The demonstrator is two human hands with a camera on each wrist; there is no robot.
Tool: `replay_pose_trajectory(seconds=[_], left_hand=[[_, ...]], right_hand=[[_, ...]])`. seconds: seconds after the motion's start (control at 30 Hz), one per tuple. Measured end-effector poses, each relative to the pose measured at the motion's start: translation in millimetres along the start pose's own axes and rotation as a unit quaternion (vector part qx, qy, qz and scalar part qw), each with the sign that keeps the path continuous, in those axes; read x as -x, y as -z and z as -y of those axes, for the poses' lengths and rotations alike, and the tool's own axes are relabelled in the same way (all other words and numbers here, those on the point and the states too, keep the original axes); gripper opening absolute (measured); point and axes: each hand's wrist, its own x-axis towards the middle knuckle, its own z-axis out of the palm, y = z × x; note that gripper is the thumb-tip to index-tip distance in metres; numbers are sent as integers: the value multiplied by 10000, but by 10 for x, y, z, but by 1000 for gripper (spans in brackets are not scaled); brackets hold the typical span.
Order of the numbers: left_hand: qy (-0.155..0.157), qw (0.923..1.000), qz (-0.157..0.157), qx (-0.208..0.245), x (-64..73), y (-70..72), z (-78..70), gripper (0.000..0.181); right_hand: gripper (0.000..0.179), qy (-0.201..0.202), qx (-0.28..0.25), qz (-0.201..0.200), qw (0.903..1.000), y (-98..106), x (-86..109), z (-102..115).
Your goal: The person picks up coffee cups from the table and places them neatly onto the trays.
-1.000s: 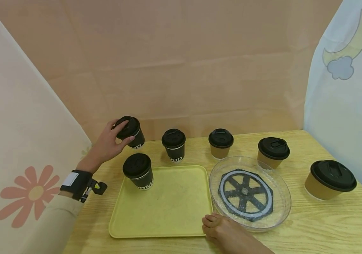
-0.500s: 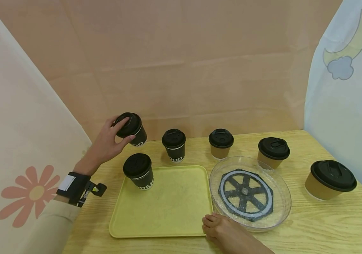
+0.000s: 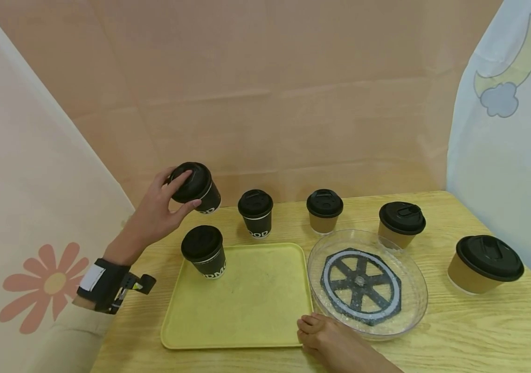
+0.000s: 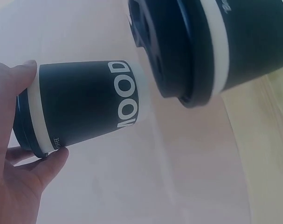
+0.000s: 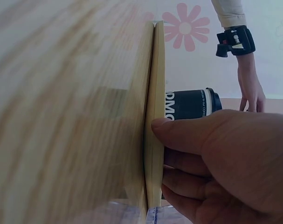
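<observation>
A pale sheet (image 3: 23, 197) printed with a red flower stands at my far left, beside my wrist with its black strap (image 3: 104, 285). My left hand (image 3: 158, 210) grips a black cup (image 3: 203, 187) around its lidded top, fingers and thumb spread to either side; I hold it tilted and raised at the back of the table (image 3: 479, 331), and the left wrist view shows MOOD lettered near its base. Just in front of it, another black cup (image 3: 203, 253) stands upright on the back left corner of the yellow tray (image 3: 246, 311). Behind the tray is a smaller black cup (image 3: 255, 210). My right hand (image 3: 328, 336) grips the tray's edge at the near right corner, fingers curled there. Farther back stands a small brown cup (image 3: 324, 212), then comes a clear round dish (image 3: 413, 277) showing a dark wheel shape (image 3: 360, 281), close to the tray. A wider brown cup (image 3: 401, 223) stands partly behind the dish, and the largest brown cup (image 3: 484, 264) sits well apart, near the right-hand sheet (image 3: 503, 166) with its moon and star. All seven cups wear black lids.
</observation>
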Motion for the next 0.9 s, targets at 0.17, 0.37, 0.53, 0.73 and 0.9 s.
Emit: replay_pose_trajectory(seconds=[0.17,0.37,0.53,0.73,0.9], left_hand=[[-216,9996,-165,-37,4,27,-103,70],[-492,9983,-298,-22,14,57,-250,70],[-604,9977,-315,24,35,77,-350,70],[-612,9979,-197,-65,53,105,-444,73],[-754,9969,-198,-113,76,121,-512,73]], right_hand=[[21,-13,15,14,10000,-3,3,-5],[22,-17,41,24,10000,-11,22,-10],[21,17,62,38,10000,-18,27,-18],[20,37,-12,41,10000,-16,17,-20],[21,29,18,63,10000,-13,18,-16]])
